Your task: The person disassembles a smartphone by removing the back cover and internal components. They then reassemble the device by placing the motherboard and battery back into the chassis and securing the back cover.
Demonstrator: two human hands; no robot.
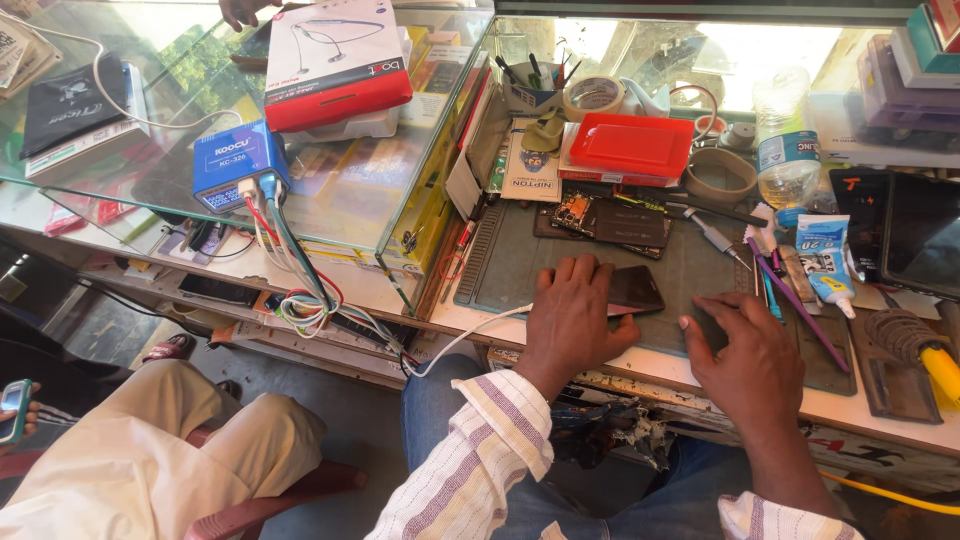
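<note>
left hand (572,318): palm down, fingers spread | right hand (745,350): flat, palm down, fingers forward

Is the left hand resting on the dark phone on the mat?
Yes, the left hand lies flat on the dark phone atop the grey mat.

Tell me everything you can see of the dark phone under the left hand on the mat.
The phone is a slim, dark, rectangular slab with a glossy face that looks like glass, showing nothing lit. It lies flat on the grey-green work mat, long side running left to right and slightly tilted. The left hand rests palm-down over its left part, fingers spread, so only the right end shows. The right hand lies flat on the mat beside it, apart from it. Whether it is face up cannot be told.
</note>
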